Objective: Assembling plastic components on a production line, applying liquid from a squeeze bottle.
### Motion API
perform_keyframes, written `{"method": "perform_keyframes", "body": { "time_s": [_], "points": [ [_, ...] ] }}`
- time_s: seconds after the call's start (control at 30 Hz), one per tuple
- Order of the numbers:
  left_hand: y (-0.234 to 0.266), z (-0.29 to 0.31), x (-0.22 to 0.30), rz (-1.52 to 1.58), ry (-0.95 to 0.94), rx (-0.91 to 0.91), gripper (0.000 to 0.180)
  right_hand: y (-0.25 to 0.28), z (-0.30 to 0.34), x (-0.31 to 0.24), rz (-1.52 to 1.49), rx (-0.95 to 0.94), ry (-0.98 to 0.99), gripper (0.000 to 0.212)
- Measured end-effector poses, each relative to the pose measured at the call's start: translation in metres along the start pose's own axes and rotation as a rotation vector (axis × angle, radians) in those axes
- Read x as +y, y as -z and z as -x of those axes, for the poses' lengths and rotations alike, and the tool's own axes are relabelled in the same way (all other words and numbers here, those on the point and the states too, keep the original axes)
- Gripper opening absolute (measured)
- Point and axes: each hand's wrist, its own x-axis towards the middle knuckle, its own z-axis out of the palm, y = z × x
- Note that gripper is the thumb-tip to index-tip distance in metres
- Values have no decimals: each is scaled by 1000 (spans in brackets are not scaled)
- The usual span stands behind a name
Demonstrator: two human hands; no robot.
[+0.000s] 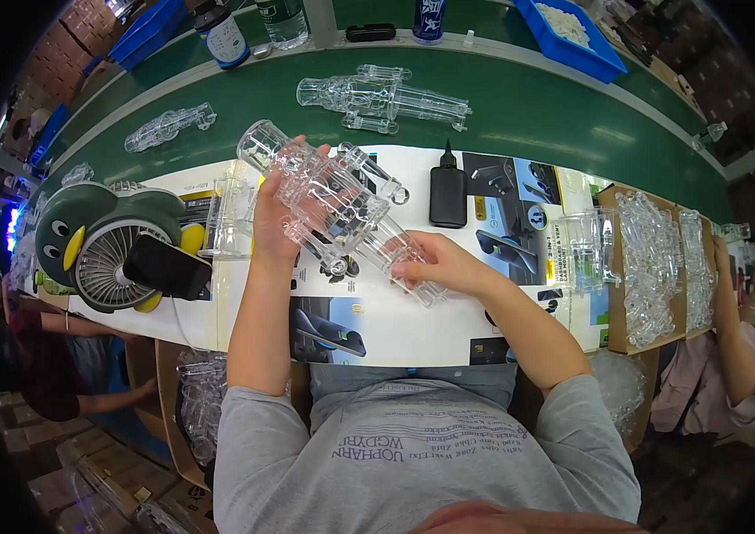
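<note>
A clear plastic assembly point(338, 206), built of a wide open tube, a ribbed body and thinner side tubes, is held tilted above the table. My left hand point(278, 209) wraps round its body just below the wide tube at the upper left. Toward the narrow lower-right end, my right hand point(449, 264) pinches the slender tubes between thumb and fingers. A similar clear assembly point(386, 96) lies beyond on the green table. To the right of the held one stands a black squeeze bottle point(448, 196) with a pointed nozzle.
Left are a penguin-shaped fan point(84, 209), a black phone point(166, 268) leaning on it, clear cups point(231, 218) and a smaller clear piece point(169, 126). Right, a cardboard box point(616, 329) holds clear parts beside clear pieces point(584, 254). Co-workers sit at both sides. Blue trays point(604, 64) line the back.
</note>
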Motion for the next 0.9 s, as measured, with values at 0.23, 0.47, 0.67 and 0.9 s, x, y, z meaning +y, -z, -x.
{"method": "perform_keyframes", "body": {
  "time_s": [0.23,0.47,0.67,0.9],
  "points": [
    [2,0,-1,60,-32,-42,58,-1,0,3,23,8,4,39],
    [-3,1,-1,-17,-52,-23,61,-3,1,2,82,45,18,39],
    [-4,0,-2,-9,-45,-20,61,-4,3,-1,127,61,13,37],
    [-6,2,-8,25,-38,45,61,-6,6,-4,219,133,15,40]
  ]
}}
